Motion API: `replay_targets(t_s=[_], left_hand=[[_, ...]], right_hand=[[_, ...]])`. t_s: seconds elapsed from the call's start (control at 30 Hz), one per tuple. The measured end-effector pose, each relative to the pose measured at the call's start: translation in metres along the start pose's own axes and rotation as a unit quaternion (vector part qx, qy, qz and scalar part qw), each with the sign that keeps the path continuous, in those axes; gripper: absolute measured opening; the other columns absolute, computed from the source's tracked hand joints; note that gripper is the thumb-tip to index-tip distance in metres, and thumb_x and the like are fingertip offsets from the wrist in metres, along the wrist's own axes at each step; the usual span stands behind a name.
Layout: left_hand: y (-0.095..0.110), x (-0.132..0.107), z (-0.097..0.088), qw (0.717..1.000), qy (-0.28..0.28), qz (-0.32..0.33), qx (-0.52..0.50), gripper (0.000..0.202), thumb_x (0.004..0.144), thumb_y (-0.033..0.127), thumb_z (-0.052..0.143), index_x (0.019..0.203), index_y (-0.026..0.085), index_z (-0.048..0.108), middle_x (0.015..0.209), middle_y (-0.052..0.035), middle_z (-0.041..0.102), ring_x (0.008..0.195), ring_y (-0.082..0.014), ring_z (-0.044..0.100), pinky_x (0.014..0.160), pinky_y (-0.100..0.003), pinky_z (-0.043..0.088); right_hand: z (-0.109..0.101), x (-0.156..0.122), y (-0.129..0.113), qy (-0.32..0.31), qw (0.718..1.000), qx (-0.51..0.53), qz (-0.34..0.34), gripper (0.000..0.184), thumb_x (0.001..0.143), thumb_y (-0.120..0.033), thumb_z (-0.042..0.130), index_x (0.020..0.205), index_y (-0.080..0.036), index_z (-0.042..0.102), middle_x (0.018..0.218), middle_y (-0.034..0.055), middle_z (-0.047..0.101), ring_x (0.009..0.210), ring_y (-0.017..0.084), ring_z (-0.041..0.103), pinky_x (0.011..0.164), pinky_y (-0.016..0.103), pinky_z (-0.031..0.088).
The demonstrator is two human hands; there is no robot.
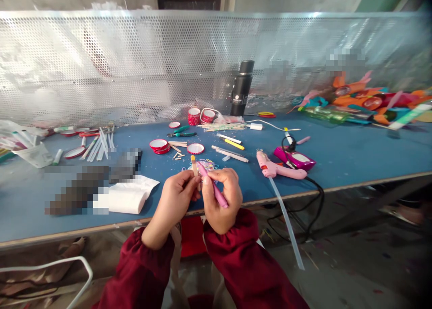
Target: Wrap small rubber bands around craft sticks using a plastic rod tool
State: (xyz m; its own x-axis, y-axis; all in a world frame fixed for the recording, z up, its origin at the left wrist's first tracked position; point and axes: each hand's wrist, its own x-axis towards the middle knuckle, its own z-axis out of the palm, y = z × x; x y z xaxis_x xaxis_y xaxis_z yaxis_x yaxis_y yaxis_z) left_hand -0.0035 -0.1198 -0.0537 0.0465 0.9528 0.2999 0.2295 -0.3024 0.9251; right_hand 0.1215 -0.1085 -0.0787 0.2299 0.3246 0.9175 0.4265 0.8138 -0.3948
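My left hand [175, 199] and my right hand [221, 196] meet over the near edge of the blue table [354, 154]. The right hand grips a pink marker-like stick [216, 190] that slants from upper left to lower right. Between the left hand's fingertips stands a thin wooden stick [194, 164] with a yellow tip, upright beside the pink stick's top end. Just behind the hands lies a small heap of coloured rubber bands [205, 165]. Both sleeves are dark red.
A pink glue gun [276, 168] with a long clear glue stick lies right of the hands, its black cord hanging off the edge. Red-rimmed lids [160, 145], sticks, pliers [180, 132], a black flask [242, 88], folded white tissue [124, 196] and colourful craft pieces [367, 100] lie about. Perforated metal screen behind.
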Motion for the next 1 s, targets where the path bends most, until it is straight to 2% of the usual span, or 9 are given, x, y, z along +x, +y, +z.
replay_targets(t_s=[0.13, 0.27, 0.43, 0.53, 0.67, 0.8, 0.9, 1.0], left_hand=[[0.001, 0.0, 0.0, 1.0, 0.006, 0.007, -0.001, 0.034, 0.095, 0.046, 0.061, 0.075, 0.018, 0.063, 0.061, 0.0015, 0.06, 0.057, -0.0129, 0.052, 0.057, -0.023, 0.043], [-0.001, 0.0, 0.0, 1.0, 0.0, -0.003, -0.006, 0.036, 0.095, 0.047, 0.062, 0.072, 0.019, 0.06, 0.059, 0.0019, 0.059, 0.055, -0.0127, 0.051, 0.055, -0.023, 0.041], [-0.003, 0.001, 0.0, 1.0, 0.001, 0.011, 0.003, 0.032, 0.096, 0.041, 0.061, 0.073, 0.019, 0.061, 0.06, 0.0022, 0.058, 0.058, -0.013, 0.052, 0.058, -0.023, 0.042], [-0.003, 0.001, 0.0, 1.0, 0.0, 0.01, 0.004, 0.032, 0.096, 0.039, 0.06, 0.071, 0.019, 0.059, 0.06, 0.0024, 0.058, 0.056, -0.0126, 0.051, 0.057, -0.023, 0.04], [-0.004, 0.001, 0.0, 1.0, -0.004, 0.019, 0.009, 0.034, 0.099, 0.039, 0.057, 0.072, 0.019, 0.06, 0.061, 0.0019, 0.06, 0.058, -0.013, 0.052, 0.058, -0.023, 0.04], [-0.005, 0.001, -0.001, 1.0, -0.018, 0.007, -0.005, 0.034, 0.101, 0.041, 0.056, 0.077, 0.018, 0.062, 0.062, 0.0021, 0.06, 0.058, -0.0126, 0.052, 0.058, -0.023, 0.04], [-0.008, 0.001, 0.0, 1.0, -0.02, 0.008, -0.02, 0.032, 0.101, 0.041, 0.056, 0.081, 0.018, 0.064, 0.066, 0.0016, 0.062, 0.059, -0.0124, 0.052, 0.059, -0.023, 0.04], [-0.01, 0.002, 0.001, 0.999, -0.021, 0.004, -0.026, 0.035, 0.101, 0.042, 0.057, 0.076, 0.018, 0.061, 0.062, 0.002, 0.059, 0.057, -0.0122, 0.051, 0.058, -0.023, 0.04]], right_hand=[[0.0, 0.001, 0.0, -0.028, 0.999, -0.003, -0.017, 0.01, 0.094, -0.014, 0.065, 0.098, -0.023, 0.063, 0.086, 0.0018, 0.072, 0.082, 0.02, 0.069, 0.087, 0.042, 0.054], [0.0, 0.0, 0.001, 0.003, 1.0, -0.011, -0.003, 0.01, 0.095, -0.015, 0.065, 0.1, -0.023, 0.063, 0.089, 0.0032, 0.073, 0.084, 0.02, 0.069, 0.085, 0.042, 0.054], [0.0, 0.0, 0.0, -0.027, 0.999, -0.007, -0.021, 0.011, 0.094, -0.013, 0.066, 0.097, -0.023, 0.062, 0.086, 0.0019, 0.072, 0.082, 0.02, 0.069, 0.087, 0.043, 0.054], [0.0, 0.0, 0.001, -0.005, 1.0, -0.006, -0.013, 0.012, 0.094, -0.013, 0.066, 0.099, -0.023, 0.062, 0.088, 0.0029, 0.071, 0.084, 0.02, 0.068, 0.085, 0.042, 0.055], [0.0, -0.001, 0.003, -0.019, 1.0, -0.006, -0.023, 0.012, 0.094, -0.014, 0.066, 0.1, -0.023, 0.062, 0.087, 0.0027, 0.07, 0.084, 0.021, 0.068, 0.085, 0.043, 0.055], [-0.001, -0.002, 0.005, -0.006, 1.0, -0.007, -0.025, 0.014, 0.093, -0.011, 0.065, 0.101, -0.022, 0.063, 0.089, 0.0035, 0.07, 0.085, 0.02, 0.068, 0.084, 0.042, 0.055], [-0.002, -0.002, 0.005, -0.027, 0.999, -0.006, -0.04, 0.016, 0.091, -0.009, 0.066, 0.099, -0.022, 0.062, 0.087, 0.0026, 0.07, 0.083, 0.02, 0.067, 0.086, 0.043, 0.054], [-0.003, -0.002, 0.005, -0.009, 0.999, -0.015, -0.033, 0.016, 0.091, -0.007, 0.066, 0.099, -0.021, 0.063, 0.087, 0.0022, 0.069, 0.082, 0.019, 0.066, 0.086, 0.042, 0.053]])
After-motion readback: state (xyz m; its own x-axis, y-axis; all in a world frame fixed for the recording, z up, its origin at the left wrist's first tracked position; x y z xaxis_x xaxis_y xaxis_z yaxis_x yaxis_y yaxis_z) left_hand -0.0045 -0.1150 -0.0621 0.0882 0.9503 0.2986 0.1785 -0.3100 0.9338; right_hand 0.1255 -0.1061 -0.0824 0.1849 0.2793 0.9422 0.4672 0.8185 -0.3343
